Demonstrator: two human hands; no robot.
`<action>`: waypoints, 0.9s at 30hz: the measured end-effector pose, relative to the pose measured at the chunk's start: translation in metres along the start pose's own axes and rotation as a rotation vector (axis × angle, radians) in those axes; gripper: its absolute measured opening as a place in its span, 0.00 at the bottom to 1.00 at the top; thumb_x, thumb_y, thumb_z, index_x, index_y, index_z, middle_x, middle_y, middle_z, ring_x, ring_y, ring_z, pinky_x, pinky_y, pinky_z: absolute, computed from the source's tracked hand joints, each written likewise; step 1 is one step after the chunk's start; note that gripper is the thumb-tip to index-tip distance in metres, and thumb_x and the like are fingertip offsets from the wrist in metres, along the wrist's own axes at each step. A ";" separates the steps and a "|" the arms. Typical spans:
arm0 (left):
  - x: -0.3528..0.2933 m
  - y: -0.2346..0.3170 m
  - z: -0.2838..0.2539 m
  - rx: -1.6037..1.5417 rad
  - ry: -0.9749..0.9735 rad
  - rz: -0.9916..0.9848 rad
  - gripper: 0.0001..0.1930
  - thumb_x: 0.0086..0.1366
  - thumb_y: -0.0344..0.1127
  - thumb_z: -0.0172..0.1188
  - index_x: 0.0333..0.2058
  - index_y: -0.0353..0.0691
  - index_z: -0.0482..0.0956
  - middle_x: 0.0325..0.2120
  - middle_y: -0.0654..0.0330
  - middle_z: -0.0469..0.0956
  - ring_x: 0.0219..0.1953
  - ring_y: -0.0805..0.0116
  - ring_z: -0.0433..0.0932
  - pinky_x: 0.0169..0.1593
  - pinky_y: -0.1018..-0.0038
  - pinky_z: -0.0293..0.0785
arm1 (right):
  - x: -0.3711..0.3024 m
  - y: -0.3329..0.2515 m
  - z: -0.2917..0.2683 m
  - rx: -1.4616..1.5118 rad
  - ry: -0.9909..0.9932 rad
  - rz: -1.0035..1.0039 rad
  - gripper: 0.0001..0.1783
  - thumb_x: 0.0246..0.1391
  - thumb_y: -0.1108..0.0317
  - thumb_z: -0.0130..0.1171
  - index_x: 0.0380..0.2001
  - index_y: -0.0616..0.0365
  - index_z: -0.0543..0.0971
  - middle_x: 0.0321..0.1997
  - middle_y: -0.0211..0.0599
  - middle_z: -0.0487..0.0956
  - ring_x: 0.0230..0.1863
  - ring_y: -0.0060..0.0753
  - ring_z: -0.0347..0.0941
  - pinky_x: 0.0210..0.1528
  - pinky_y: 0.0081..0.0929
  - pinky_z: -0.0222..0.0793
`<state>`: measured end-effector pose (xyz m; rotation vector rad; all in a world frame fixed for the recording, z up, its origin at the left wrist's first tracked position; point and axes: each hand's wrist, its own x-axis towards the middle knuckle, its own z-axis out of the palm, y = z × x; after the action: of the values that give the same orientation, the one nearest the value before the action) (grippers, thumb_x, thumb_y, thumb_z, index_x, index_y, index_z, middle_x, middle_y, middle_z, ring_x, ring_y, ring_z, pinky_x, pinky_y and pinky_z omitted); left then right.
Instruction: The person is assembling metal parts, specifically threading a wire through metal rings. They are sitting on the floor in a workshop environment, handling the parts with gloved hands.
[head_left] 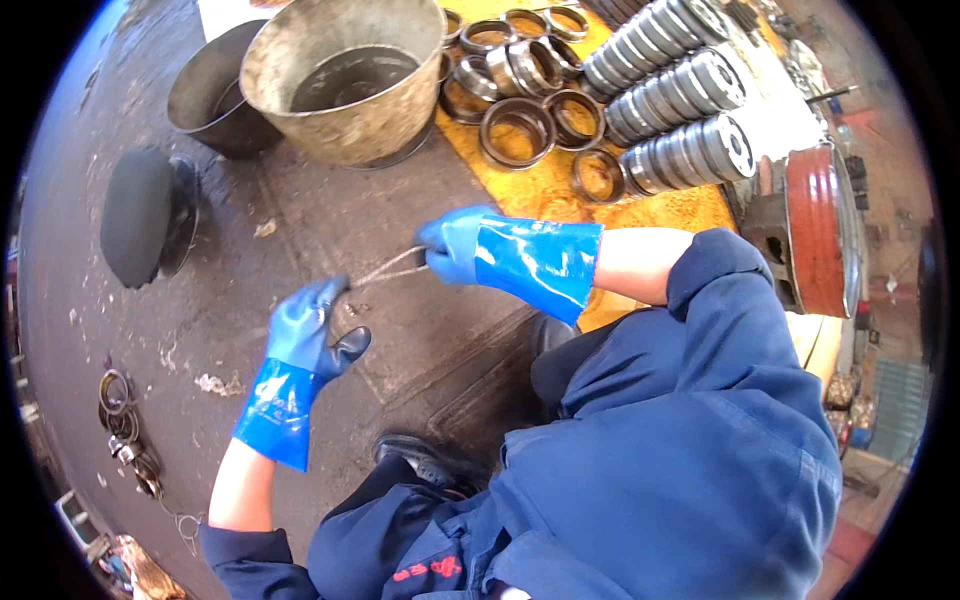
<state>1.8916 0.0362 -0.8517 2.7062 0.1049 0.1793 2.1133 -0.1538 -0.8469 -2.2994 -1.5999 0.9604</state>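
Observation:
My right hand (pixel 458 246), in a blue rubber glove, is closed on one end of a thin, light-coloured loop (pixel 385 268) that looks like wire or cord. Two strands run from it toward the left and draw together at the fingertips of my left hand (pixel 308 328), gloved the same way. The left fingers appear hooked on that end, while the thumb stands apart, pointing right. The loop hangs above the dark floor (pixel 400 345); its ends are hidden by the gloves. What material it is, I cannot make out.
Ahead stand a large grimy bucket (pixel 350 130) and a dark bucket (pixel 222 100). A black rounded object (pixel 138 215) is at left. Several metal rings (pixel 517 132) and stacked grooved cylinders (pixel 690 155) lie on a yellow sheet (pixel 680 212). A red drum (pixel 815 235) is at right.

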 end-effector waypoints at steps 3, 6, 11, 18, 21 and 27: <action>0.013 0.005 0.027 -0.107 -0.323 -0.277 0.20 0.61 0.44 0.61 0.47 0.39 0.80 0.42 0.45 0.82 0.43 0.48 0.82 0.48 0.64 0.79 | -0.012 0.000 0.006 0.026 0.040 -0.140 0.12 0.50 0.66 0.54 0.38 0.49 0.81 0.31 0.46 0.81 0.38 0.52 0.79 0.41 0.46 0.75; 0.014 -0.004 0.039 -0.489 -0.637 -0.405 0.14 0.69 0.39 0.56 0.45 0.35 0.80 0.38 0.51 0.84 0.40 0.60 0.85 0.44 0.67 0.80 | -0.008 0.011 0.011 0.105 -0.026 -0.068 0.18 0.53 0.57 0.57 0.46 0.48 0.80 0.39 0.47 0.82 0.43 0.51 0.79 0.45 0.44 0.75; -0.024 -0.039 0.078 -0.796 -0.566 -0.855 0.17 0.72 0.42 0.53 0.44 0.32 0.79 0.34 0.53 0.84 0.39 0.64 0.84 0.39 0.70 0.80 | 0.015 0.101 -0.009 -0.068 0.245 0.319 0.38 0.49 0.43 0.63 0.57 0.56 0.72 0.51 0.48 0.80 0.50 0.52 0.78 0.52 0.42 0.73; -0.022 -0.022 0.093 -1.070 -0.459 -0.933 0.19 0.71 0.44 0.55 0.45 0.30 0.78 0.35 0.52 0.83 0.37 0.64 0.83 0.41 0.71 0.79 | 0.053 0.199 -0.006 -0.437 0.093 0.431 0.23 0.44 0.57 0.67 0.43 0.56 0.79 0.41 0.46 0.83 0.44 0.51 0.80 0.43 0.49 0.73; -0.023 -0.024 0.094 -1.048 -0.436 -0.920 0.20 0.71 0.46 0.55 0.46 0.32 0.77 0.38 0.52 0.83 0.40 0.63 0.82 0.45 0.69 0.78 | 0.068 0.206 0.013 -0.491 0.226 0.382 0.12 0.42 0.63 0.68 0.32 0.54 0.84 0.34 0.45 0.84 0.40 0.50 0.83 0.37 0.45 0.77; -0.026 -0.032 0.077 -1.072 -0.352 -0.952 0.20 0.70 0.48 0.54 0.47 0.35 0.77 0.39 0.55 0.83 0.41 0.65 0.81 0.46 0.70 0.76 | 0.076 0.174 -0.013 -0.182 0.171 0.458 0.27 0.42 0.62 0.70 0.48 0.61 0.81 0.50 0.54 0.80 0.48 0.55 0.80 0.51 0.41 0.76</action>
<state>1.8757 0.0312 -0.9373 1.3792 0.8696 -0.4107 2.2713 -0.1537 -0.9522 -2.8600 -1.1578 0.6920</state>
